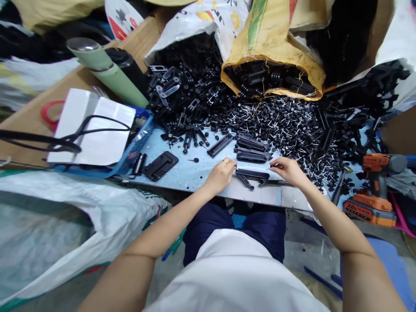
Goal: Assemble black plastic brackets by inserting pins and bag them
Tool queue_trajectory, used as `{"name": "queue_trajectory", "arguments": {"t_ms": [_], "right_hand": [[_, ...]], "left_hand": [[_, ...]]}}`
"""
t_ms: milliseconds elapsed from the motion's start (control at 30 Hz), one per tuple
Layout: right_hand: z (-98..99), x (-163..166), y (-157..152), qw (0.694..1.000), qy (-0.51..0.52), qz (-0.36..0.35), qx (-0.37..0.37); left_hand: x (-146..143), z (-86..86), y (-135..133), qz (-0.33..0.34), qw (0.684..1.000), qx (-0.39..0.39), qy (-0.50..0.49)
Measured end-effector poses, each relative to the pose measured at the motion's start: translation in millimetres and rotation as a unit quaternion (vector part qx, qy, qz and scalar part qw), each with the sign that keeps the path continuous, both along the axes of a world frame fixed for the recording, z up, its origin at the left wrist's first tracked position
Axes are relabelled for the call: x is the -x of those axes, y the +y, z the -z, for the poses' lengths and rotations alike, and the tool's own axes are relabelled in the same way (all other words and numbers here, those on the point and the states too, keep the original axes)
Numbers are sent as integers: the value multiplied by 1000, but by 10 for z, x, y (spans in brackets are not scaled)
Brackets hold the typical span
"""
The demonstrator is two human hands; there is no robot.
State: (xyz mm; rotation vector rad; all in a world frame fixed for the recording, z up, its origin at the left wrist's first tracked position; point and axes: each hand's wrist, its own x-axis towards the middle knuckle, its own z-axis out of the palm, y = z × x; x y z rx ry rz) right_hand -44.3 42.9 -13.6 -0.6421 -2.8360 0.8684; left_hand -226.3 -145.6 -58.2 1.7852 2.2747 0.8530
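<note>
On the table edge in front of me lies a long black plastic bar (252,174) with a shorter black arm (245,180) angled from its left end. My left hand (223,172), a ring on one finger, is closed in a pinch at that left end; what lies between the fingertips is mostly hidden. Just past the bar's right end, my right hand (288,170) pinches a small black piece (273,166), too small to make out fully. Behind the bar sits a stack of similar black bars (251,149), with another bar (220,145) slanted to its left.
A heap of black-headed screws (286,123) spreads behind my right hand. Black plastic parts (191,86) pile up beside an open yellow sack (273,52). An orange cordless drill (373,190) and a hammer (339,186) lie right. A blue basket (130,162) and green flask (110,73) stand left.
</note>
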Motion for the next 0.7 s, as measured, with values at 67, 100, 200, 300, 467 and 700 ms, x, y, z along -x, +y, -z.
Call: {"name": "queue_trajectory", "arguments": {"t_ms": [67, 100, 200, 300, 467, 700], "right_hand": [[7, -33, -43, 1000, -17, -10, 8], [9, -40, -52, 1000, -25, -14, 6], [-1, -29, -68, 998, -56, -30, -24], [-34, 9, -114, 991, -100, -51, -78], [-72, 81, -178, 971, -162, -87, -153], [195, -86, -108, 983, -66, -105, -135]], "left_hand": [[-21, -7, 16, 13, 1000, 14, 18], [-33, 0, 21, 19, 999, 22, 28], [-70, 75, 42, 41, 997, 33, 48], [-100, 191, 76, 36, 998, 21, 47], [-134, 272, 46, 18, 996, 24, 82], [-409, 185, 184, 99, 988, 22, 115]]}}
